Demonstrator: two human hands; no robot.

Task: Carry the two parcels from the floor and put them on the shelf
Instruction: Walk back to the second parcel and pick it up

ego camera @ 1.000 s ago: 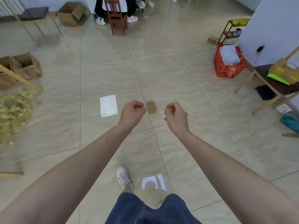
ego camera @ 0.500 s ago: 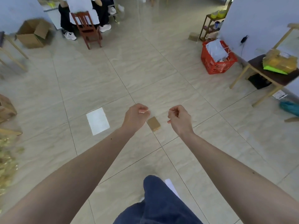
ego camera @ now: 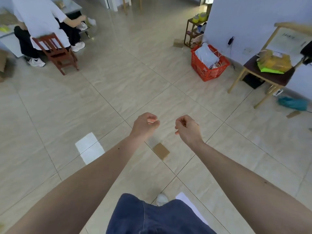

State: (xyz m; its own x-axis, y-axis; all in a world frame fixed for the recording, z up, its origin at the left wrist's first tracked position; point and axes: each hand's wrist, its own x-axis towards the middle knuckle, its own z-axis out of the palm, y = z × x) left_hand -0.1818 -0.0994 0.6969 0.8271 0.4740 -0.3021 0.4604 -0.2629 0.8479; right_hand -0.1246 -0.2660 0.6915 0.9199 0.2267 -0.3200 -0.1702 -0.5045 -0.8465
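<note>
left hand (ego camera: 145, 126) and right hand (ego camera: 187, 129), apart, curled and empty, hover above the brown parcel (ego camera: 161, 151) near the white parcel (ego camera: 89, 147).

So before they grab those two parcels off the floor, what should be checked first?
1. Hands free: the left hand and right hand are curled and hold nothing. Ok.
2. Brown parcel reachable: it lies flat on the floor with nothing on it. Ok.
3. White parcel fully in sight: the left forearm hides one corner. Not ok.
4. Hands on a parcel: neither touches one. Not ok.
5. Shelf picked out: a small rack stands across the room; whether it is the one meant, cannot tell.
</note>
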